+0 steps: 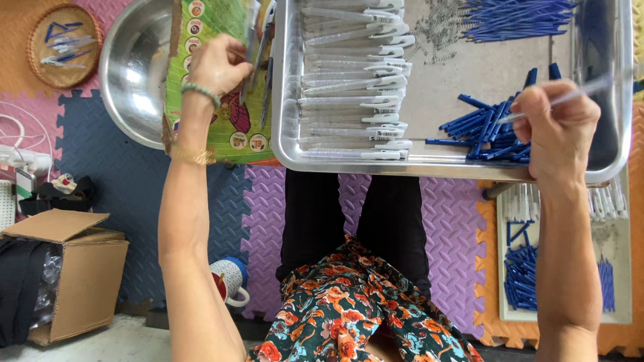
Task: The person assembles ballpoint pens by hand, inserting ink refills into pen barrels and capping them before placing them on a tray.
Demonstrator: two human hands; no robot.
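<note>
My left hand point(220, 64) reaches over a green printed board point(211, 127), its fingers closed on a thin pen part standing among assembled pens point(263, 40) there. My right hand point(557, 127) grips a clear pen barrel point(590, 88) that points to the upper right, above a pile of blue pen caps point(484, 131). Both hands work at a steel tray point(349, 164) on my lap. The tray holds a column of clear barrels with white clips point(355, 80), small metal springs point(436, 27) and blue refills point(513, 19).
A steel bowl point(131, 67) sits left of the tray, a woven basket point(62, 43) with a few pen parts beyond it. On the foam-mat floor are a cardboard box point(80, 268), a mug point(228, 278), and a white tray point(570, 268) of blue and white parts at right.
</note>
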